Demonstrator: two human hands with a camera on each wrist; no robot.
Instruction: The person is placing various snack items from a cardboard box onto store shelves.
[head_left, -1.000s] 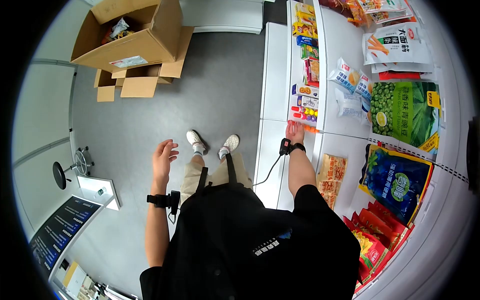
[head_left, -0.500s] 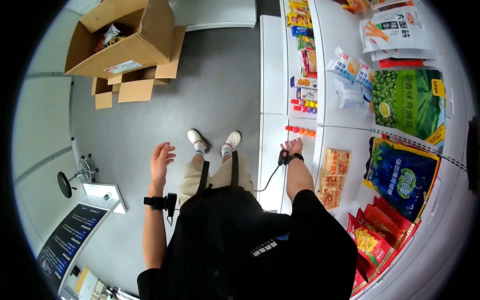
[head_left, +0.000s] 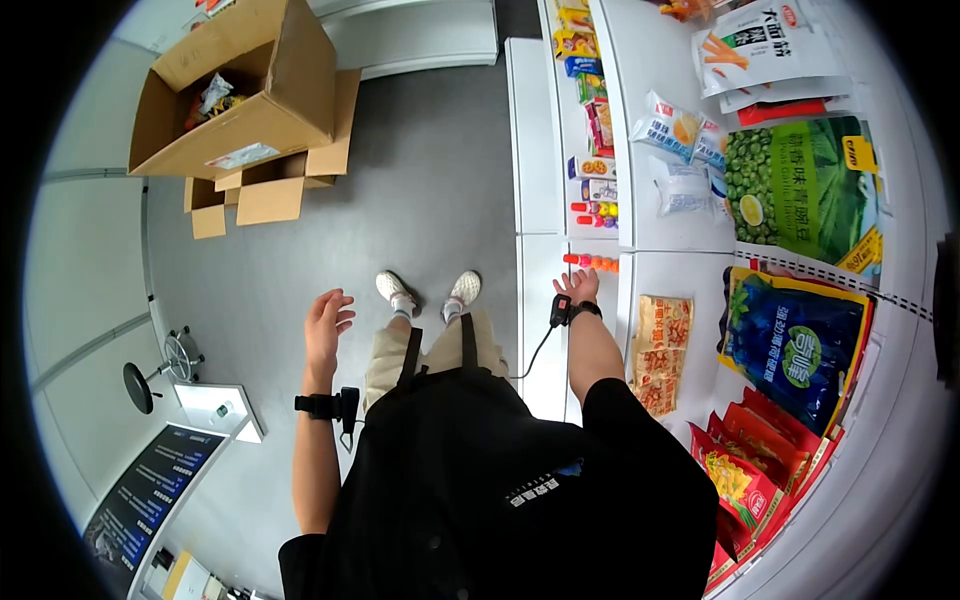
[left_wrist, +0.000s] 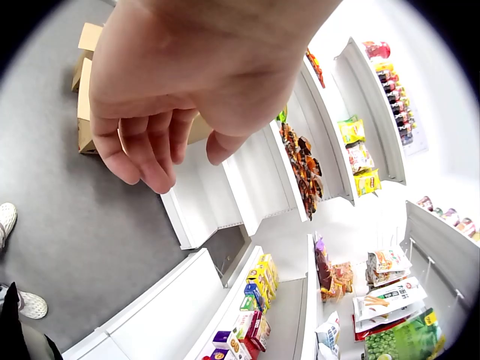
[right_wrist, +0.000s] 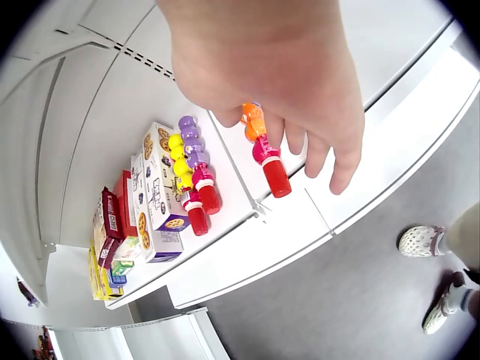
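Observation:
Beside an orange beaded tube with a red cap on the lower shelf is my right hand, fingers spread and loose. In the right wrist view the hand hangs over the shelf, partly covering the orange tube; whether they touch I cannot tell. Two similar tubes, one yellow and one purple, lie next to cookie boxes. My left hand hangs over the floor, fingers loosely curled around nothing, as the left wrist view of the hand also shows.
A large cardboard box with packets inside stands at the upper left, above smaller open boxes. Bagged snacks line the shelf at right, among them a green pea bag, a blue bag and red bags.
My right hand has drawn back from the orange tube, which was mostly covered and now shows on the shelf. The left hand has barely moved; the view has shifted slightly.

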